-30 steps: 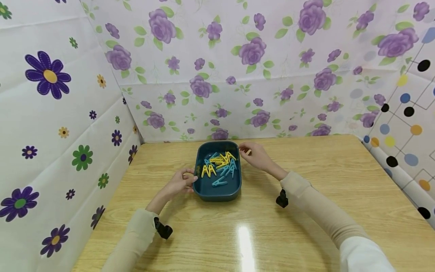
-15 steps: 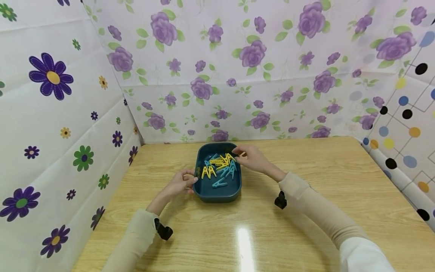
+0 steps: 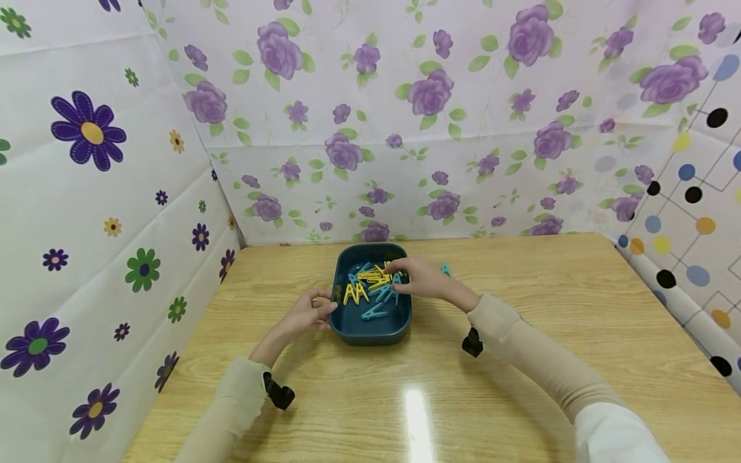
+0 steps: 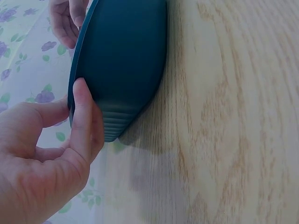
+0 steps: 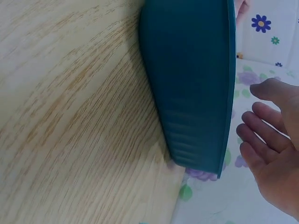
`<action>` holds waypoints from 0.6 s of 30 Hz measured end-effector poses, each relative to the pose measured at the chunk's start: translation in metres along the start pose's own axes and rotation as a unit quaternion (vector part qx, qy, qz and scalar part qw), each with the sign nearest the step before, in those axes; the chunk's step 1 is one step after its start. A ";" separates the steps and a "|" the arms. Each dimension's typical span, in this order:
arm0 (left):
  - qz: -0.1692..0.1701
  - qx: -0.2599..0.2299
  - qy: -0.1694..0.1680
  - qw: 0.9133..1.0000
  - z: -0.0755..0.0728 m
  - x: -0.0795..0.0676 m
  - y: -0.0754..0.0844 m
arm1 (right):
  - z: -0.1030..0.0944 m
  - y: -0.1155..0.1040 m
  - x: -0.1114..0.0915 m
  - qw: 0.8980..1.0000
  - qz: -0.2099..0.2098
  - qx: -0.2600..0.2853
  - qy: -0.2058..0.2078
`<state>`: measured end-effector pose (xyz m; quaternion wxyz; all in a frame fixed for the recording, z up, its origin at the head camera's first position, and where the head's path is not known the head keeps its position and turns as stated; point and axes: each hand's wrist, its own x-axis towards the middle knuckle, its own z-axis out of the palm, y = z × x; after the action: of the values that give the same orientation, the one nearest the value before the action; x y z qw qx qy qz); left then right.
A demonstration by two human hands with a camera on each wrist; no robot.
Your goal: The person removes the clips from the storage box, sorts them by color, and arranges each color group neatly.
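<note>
A dark teal plastic bin (image 3: 370, 338) stands on the table, holding several yellow clothespins (image 3: 355, 294) and blue clothespins (image 3: 374, 312). At its left side my left hand (image 3: 305, 308) grips the rim; in the left wrist view that hand (image 4: 56, 140) has its thumb and fingers on either side of the wall. My right hand (image 3: 421, 278) reaches over the right rim, above the clothespins. Its fingers are loosely bent and apart, with nothing between them, as the right wrist view shows of the hand (image 5: 275, 135). Part of the pile is hidden beneath it.
One blue clothespin (image 3: 446, 269) lies on the wooden table (image 3: 521, 308) just behind the right hand. A flowered cloth (image 3: 393, 167) hangs at the table's back edge, with another patterned cloth (image 3: 139, 270) along the left.
The right hand has moved left from beside the bin to over its inside, and a blue clothespin on the table now shows behind it. The left hand keeps its hold.
</note>
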<state>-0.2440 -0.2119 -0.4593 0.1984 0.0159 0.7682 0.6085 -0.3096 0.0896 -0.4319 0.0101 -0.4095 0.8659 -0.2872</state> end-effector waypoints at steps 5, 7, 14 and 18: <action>-0.002 -0.004 -0.003 1.000 0.000 -0.001 0.001 | 0.000 -0.005 0.001 0.999 0.016 -0.006 -0.038; -0.002 -0.004 -0.003 1.000 0.000 -0.001 0.001 | 0.001 -0.005 0.002 0.998 0.022 -0.009 -0.053; -0.006 -0.004 0.000 1.000 0.001 -0.001 0.001 | 0.009 -0.006 0.006 0.996 0.004 -0.015 -0.089; -0.005 -0.005 0.002 1.000 0.001 -0.001 0.002 | 0.013 -0.011 0.009 0.993 -0.009 -0.045 -0.108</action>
<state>-0.2429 -0.2109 -0.4573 0.2004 0.0100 0.7657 0.6110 -0.3048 0.0714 -0.4354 0.0822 -0.4459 0.8681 -0.2019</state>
